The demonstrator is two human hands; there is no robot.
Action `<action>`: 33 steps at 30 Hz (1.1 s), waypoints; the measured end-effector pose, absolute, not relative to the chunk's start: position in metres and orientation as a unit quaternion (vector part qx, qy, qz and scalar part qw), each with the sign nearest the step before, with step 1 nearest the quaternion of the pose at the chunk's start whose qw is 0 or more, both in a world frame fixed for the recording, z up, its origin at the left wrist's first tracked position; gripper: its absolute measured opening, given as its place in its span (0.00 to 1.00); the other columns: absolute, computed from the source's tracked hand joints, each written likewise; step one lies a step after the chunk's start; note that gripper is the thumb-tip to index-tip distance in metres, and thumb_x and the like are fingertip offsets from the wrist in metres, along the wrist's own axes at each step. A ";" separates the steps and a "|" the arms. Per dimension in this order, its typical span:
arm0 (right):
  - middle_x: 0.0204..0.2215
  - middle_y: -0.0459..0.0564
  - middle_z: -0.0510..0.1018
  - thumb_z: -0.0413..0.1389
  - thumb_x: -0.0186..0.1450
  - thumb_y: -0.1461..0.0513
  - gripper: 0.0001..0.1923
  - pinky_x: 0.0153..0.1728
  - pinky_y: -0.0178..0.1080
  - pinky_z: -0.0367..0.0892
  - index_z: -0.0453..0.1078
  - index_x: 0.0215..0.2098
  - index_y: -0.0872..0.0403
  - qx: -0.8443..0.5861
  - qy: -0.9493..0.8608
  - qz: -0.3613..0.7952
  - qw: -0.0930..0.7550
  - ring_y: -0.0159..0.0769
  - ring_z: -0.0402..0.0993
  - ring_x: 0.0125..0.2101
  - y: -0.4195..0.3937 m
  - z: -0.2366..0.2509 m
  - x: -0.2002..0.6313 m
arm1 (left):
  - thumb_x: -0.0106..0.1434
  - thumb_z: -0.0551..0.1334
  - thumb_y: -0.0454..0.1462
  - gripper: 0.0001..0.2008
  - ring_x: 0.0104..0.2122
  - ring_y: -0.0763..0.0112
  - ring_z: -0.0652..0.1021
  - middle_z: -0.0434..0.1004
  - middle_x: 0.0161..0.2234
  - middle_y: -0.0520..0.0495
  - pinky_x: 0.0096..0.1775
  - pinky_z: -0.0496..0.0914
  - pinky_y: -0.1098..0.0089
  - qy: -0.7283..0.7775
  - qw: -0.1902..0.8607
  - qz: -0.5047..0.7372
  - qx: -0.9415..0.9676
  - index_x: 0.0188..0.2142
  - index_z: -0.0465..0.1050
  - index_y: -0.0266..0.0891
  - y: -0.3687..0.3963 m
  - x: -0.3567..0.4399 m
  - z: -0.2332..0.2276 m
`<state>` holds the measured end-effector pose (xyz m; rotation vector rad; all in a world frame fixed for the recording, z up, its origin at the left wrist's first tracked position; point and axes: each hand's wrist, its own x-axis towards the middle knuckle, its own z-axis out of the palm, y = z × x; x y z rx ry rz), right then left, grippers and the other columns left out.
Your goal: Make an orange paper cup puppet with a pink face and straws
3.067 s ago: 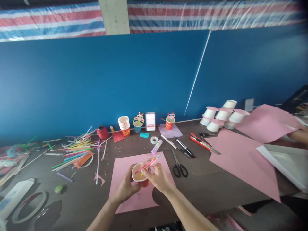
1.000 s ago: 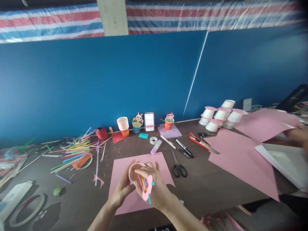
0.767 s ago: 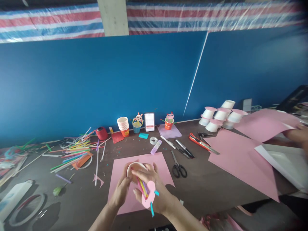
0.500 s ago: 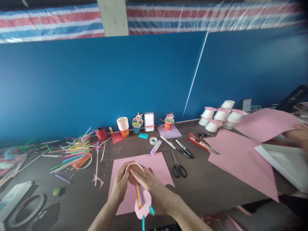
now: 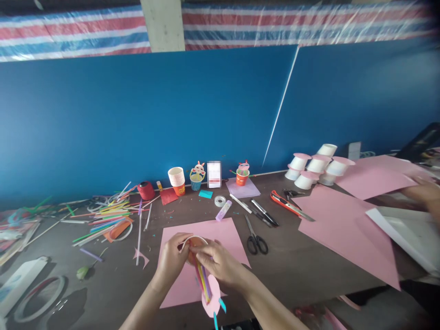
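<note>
My left hand [image 5: 173, 256] is closed around the left side of a paper cup [image 5: 195, 240], its open mouth tilted towards me. At the cup's right side my right hand [image 5: 223, 263] grips it, fingertips bent over the mouth by the straws. Pink, yellow and purple straws [image 5: 202, 277] stick out of the cup towards me. On their near end sits a pink paper oval [image 5: 212, 295] with two teal strips [image 5: 216, 319]. Under the hands lies a pink paper sheet [image 5: 220, 233]. The straws' inner ends are hidden by my fingers.
Scissors [image 5: 256, 243], a glue stick [image 5: 223, 210], a tape roll [image 5: 220, 201] and a box cutter [image 5: 290, 206] surround the sheet. Straws [image 5: 110, 213] are heaped left. Stacked cups [image 5: 176, 176] and decorated cups [image 5: 242, 177] stand behind. Another person's hand [image 5: 424, 190] touches pink paper [image 5: 374, 176] at right.
The straws and pink oval have swung slightly right. My right fingers have lifted and curled at the cup's mouth, and the cup has tilted a little. The other person's paper has shifted.
</note>
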<state>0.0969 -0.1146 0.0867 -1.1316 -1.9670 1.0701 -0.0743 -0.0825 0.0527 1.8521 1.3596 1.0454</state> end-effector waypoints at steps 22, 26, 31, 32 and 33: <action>0.29 0.48 0.80 0.52 0.52 0.67 0.13 0.37 0.38 0.64 0.74 0.34 0.51 -0.506 -0.705 0.398 0.296 0.39 0.76 0.33 -0.098 0.064 0.093 | 0.50 0.66 0.41 0.30 0.52 0.54 0.66 0.66 0.52 0.37 0.53 0.59 0.54 0.325 0.571 0.344 0.671 0.52 0.62 0.38 -0.092 -0.086 0.033; 0.25 0.46 0.80 0.53 0.51 0.67 0.11 0.41 0.39 0.62 0.75 0.29 0.51 -0.503 -0.736 0.371 0.260 0.37 0.75 0.30 -0.098 0.073 0.096 | 0.48 0.67 0.42 0.30 0.50 0.54 0.69 0.69 0.49 0.38 0.51 0.62 0.55 0.341 0.508 0.352 0.708 0.51 0.64 0.40 -0.094 -0.082 0.032; 0.23 0.46 0.79 0.53 0.47 0.68 0.09 0.43 0.42 0.60 0.74 0.24 0.53 -0.489 -0.751 0.392 0.208 0.38 0.74 0.29 -0.096 0.072 0.101 | 0.44 0.69 0.43 0.29 0.45 0.56 0.72 0.72 0.44 0.41 0.46 0.65 0.59 0.352 0.395 0.384 0.757 0.47 0.68 0.42 -0.097 -0.076 0.029; 0.23 0.46 0.79 0.53 0.47 0.68 0.10 0.40 0.40 0.62 0.74 0.25 0.54 -0.482 -0.749 0.407 0.203 0.38 0.73 0.29 -0.096 0.071 0.102 | 0.43 0.69 0.44 0.29 0.44 0.56 0.72 0.73 0.43 0.41 0.45 0.66 0.60 0.349 0.388 0.390 0.759 0.46 0.68 0.42 -0.097 -0.076 0.029; 0.23 0.46 0.79 0.53 0.47 0.69 0.11 0.36 0.37 0.63 0.74 0.26 0.55 -0.473 -0.746 0.423 0.201 0.37 0.73 0.28 -0.096 0.070 0.103 | 0.43 0.69 0.44 0.29 0.43 0.57 0.73 0.73 0.42 0.42 0.45 0.66 0.60 0.346 0.386 0.396 0.758 0.45 0.68 0.42 -0.098 -0.075 0.029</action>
